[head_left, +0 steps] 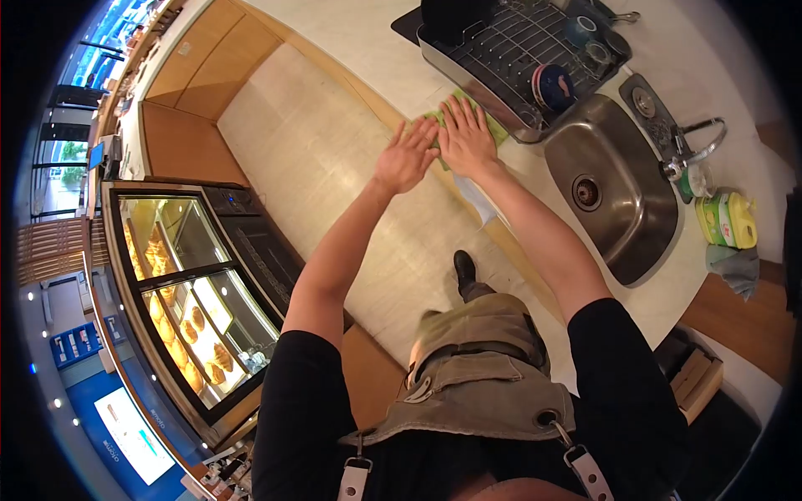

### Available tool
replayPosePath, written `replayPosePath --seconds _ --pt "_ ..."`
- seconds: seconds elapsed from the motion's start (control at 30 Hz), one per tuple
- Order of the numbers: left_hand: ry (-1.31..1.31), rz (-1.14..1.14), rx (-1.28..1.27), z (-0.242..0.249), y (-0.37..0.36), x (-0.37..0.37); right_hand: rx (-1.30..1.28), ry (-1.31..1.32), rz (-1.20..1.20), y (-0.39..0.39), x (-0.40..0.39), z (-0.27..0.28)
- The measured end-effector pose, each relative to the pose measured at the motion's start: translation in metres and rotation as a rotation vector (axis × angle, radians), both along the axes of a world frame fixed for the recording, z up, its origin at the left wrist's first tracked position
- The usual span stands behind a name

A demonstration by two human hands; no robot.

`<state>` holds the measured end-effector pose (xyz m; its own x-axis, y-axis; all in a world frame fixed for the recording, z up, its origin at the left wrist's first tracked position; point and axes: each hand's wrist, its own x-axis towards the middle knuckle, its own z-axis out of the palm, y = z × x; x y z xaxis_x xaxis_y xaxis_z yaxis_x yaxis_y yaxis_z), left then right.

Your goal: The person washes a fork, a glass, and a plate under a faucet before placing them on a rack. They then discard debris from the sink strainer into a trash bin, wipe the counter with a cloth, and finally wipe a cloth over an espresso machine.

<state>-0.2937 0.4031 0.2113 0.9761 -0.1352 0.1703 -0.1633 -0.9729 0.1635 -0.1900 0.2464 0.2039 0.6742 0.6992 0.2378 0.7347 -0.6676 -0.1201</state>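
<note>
My right hand (466,142) lies flat with fingers stretched out over a green cloth (494,127) on the counter, beside the dish rack. Close on its left is my left hand (407,156), fingers extended and slightly apart, its fingertips beside the right hand at the counter's edge. Much of the green cloth is hidden under the hands. A whitish cloth (476,200) hangs over the counter edge just below my right wrist. Neither hand grips anything.
The dish rack (493,50) holds a dark blue round item (552,86) and cups. Right of my arm is a steel sink (614,188) with a faucet (706,138). A yellow bottle (727,220) and grey cloth (733,269) sit beyond it. A lit pastry case (196,292) stands left.
</note>
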Motion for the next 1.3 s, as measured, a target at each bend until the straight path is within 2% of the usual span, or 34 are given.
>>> replayPosePath --seconds 0.13,0.37,0.6,0.7,1.0,1.23,1.3 --pt "-0.046 0.095 -0.075 -0.004 0.045 0.021 0.004 0.008 0.023 0.059 0.024 0.000" --pt "-0.187 0.130 -0.238 -0.028 0.127 0.062 0.017 0.021 0.065 0.149 0.061 0.000" --pt "-0.220 0.075 -0.198 -0.015 0.255 0.125 0.073 0.017 0.044 0.271 0.120 0.001" --pt "-0.174 0.042 -0.148 0.000 0.298 0.166 0.056 0.023 -0.044 0.310 0.157 0.004" --pt "-0.076 -0.014 -0.067 -0.002 0.327 0.279 -0.013 0.018 -0.389 0.352 0.251 -0.006" --pt "-0.050 -0.020 -0.164 -0.010 0.313 0.370 -0.105 0.088 -0.641 0.346 0.336 -0.001" --pt "-0.073 -0.098 -0.220 -0.016 0.302 0.401 -0.144 0.125 -0.723 0.338 0.364 0.000"
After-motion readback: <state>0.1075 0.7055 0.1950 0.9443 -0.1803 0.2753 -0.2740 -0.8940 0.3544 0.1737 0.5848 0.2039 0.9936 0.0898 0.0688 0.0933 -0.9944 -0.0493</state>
